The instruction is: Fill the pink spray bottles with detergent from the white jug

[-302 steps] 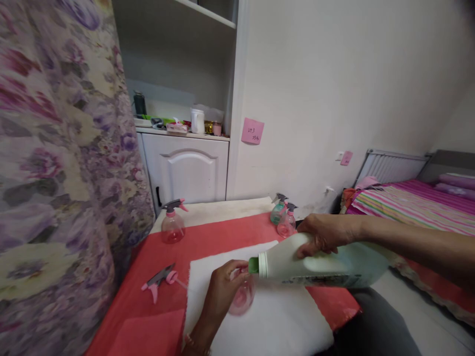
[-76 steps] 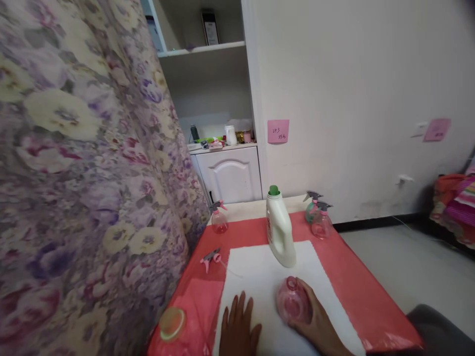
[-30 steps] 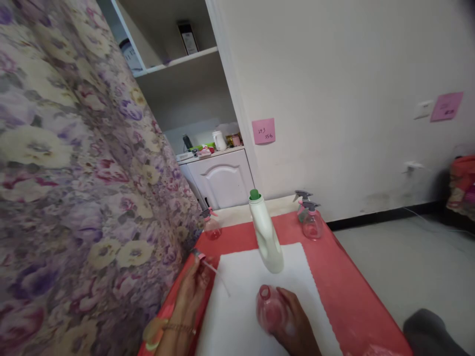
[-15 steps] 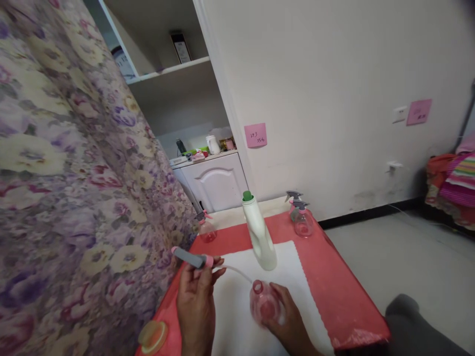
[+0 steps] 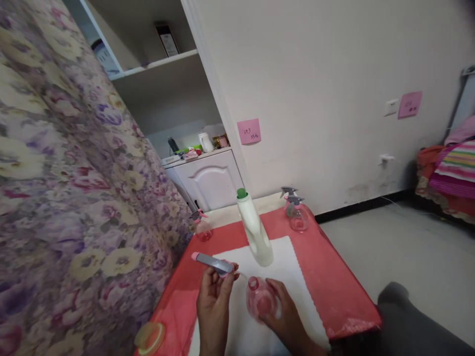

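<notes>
My left hand (image 5: 217, 296) is closed round a grey and pink spray nozzle (image 5: 215, 263), which lies sideways with its thin clear tube pointing at the bottle's mouth. Whether the tube's tip is inside the mouth I cannot tell. A clear, round spray bottle (image 5: 260, 298) with its neck open is gripped from the right by my right hand (image 5: 284, 311); the bottle tilts a little to the left. Just beyond it stands a tall pale green jug (image 5: 255, 232) with a green stopper-like piece (image 5: 241, 193) at its top.
A white cloth (image 5: 297, 277) lies on the red table cover (image 5: 334, 277). Spray bottles with heads stand at the back right (image 5: 299, 220) and back left (image 5: 203, 229). A yellowish round container (image 5: 149, 338) sits at the near left, by the floral curtain (image 5: 92, 222).
My left hand has carried the spray nozzle right, closer to the bottle's mouth. More of the tube showed before. The right hand keeps its hold, and the whole view has shifted slightly.
</notes>
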`<state>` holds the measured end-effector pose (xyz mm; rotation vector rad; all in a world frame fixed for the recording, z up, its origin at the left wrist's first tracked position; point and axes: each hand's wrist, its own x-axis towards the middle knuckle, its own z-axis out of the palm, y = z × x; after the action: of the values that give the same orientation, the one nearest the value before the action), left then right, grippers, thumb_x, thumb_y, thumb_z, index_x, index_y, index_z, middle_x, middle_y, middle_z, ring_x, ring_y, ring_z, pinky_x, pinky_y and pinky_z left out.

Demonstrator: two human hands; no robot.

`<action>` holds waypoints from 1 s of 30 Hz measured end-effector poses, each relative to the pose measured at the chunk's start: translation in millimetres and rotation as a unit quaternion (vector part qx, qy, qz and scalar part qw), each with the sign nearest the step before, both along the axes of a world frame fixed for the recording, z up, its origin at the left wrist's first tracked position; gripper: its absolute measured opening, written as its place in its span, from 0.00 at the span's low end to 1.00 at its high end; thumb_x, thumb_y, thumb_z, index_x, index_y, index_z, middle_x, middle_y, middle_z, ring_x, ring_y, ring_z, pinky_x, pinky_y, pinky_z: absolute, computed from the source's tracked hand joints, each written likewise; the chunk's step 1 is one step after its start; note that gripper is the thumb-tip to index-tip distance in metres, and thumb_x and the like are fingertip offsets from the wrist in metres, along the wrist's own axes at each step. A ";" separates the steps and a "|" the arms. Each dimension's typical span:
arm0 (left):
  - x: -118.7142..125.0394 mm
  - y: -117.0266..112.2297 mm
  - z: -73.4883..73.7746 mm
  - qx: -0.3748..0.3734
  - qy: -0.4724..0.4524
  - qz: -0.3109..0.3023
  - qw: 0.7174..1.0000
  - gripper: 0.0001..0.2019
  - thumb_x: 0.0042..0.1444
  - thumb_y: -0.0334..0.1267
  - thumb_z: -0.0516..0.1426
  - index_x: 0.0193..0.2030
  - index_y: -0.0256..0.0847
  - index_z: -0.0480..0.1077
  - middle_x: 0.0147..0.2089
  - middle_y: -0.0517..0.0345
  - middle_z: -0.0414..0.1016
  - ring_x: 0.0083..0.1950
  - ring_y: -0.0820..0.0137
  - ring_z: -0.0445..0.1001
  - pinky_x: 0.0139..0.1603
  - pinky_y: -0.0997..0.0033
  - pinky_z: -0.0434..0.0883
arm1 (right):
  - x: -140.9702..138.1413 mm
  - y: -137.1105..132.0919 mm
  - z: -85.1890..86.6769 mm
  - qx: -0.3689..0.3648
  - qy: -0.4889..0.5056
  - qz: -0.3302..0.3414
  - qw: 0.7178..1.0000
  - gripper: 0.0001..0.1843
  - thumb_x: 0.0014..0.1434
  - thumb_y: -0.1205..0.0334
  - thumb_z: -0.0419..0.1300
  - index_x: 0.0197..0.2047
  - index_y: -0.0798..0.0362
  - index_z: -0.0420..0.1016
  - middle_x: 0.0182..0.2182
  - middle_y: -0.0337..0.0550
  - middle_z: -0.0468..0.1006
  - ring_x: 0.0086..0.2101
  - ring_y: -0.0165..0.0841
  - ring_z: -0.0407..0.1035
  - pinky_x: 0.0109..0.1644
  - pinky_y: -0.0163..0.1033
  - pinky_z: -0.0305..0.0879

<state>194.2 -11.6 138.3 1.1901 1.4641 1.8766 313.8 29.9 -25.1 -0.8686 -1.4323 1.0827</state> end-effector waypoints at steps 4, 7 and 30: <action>3.8 3.3 -15.5 -0.043 0.032 -0.011 0.998 0.17 0.54 0.47 0.63 0.46 0.43 0.70 0.45 0.54 0.79 0.48 0.63 0.77 0.50 0.65 0.73 | -0.2 -0.9 6.6 -0.004 0.007 -0.005 1.000 0.33 0.43 0.70 0.59 0.55 0.50 0.65 0.50 0.46 0.74 0.52 0.42 0.69 0.60 0.49 0.65; 2.7 6.7 -26.8 -0.074 0.058 -0.022 0.995 0.19 0.54 0.48 0.62 0.50 0.42 0.70 0.47 0.52 0.79 0.50 0.60 0.77 0.51 0.62 0.72 | -0.6 -0.5 7.1 -0.003 0.014 -0.019 1.000 0.33 0.41 0.71 0.59 0.54 0.50 0.66 0.48 0.46 0.75 0.51 0.42 0.70 0.60 0.49 0.66; 7.2 15.6 -57.1 -0.139 0.162 -0.041 0.976 0.15 0.53 0.48 0.62 0.43 0.42 0.75 0.42 0.55 0.81 0.45 0.60 0.77 0.47 0.65 0.70 | 2.3 2.2 3.0 -0.001 0.017 0.002 1.000 0.39 0.37 0.76 0.60 0.55 0.48 0.64 0.50 0.45 0.73 0.54 0.42 0.68 0.62 0.50 0.63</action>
<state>201.3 4.1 81.2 1.4386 1.7506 1.4099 316.1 32.1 -22.1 -0.8466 -1.4048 1.0973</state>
